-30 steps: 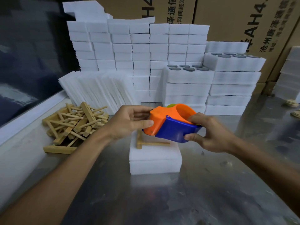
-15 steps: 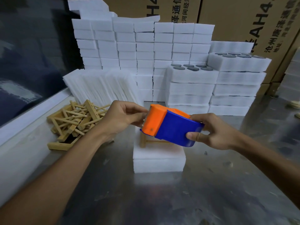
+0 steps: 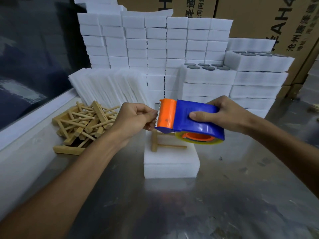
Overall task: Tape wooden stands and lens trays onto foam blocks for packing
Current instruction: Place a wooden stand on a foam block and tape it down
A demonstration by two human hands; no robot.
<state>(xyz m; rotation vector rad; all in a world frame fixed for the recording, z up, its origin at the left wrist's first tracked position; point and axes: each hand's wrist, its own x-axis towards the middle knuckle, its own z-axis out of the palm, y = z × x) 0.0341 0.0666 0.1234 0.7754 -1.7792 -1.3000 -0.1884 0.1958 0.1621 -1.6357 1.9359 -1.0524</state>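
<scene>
Cardboard boxes (image 3: 269,16) — "AH", "沧州", partly cut off

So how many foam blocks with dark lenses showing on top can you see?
2: one lens tray tops the nearer stack behind the tape dispenser, another lens tray tops the taller stack to its right. Trays underneath may hide more.

One tape dispenser (image 3: 189,120) at centre frame, two hands on it; one wooden stand (image 3: 165,144) on one foam block (image 3: 171,163); left, a loose pile of stands (image 3: 84,123), perhaps a dozen.

The tape dispenser (image 3: 189,120) has turned roll-down, with the left hand (image 3: 136,118) now pinching at its blade.
</scene>
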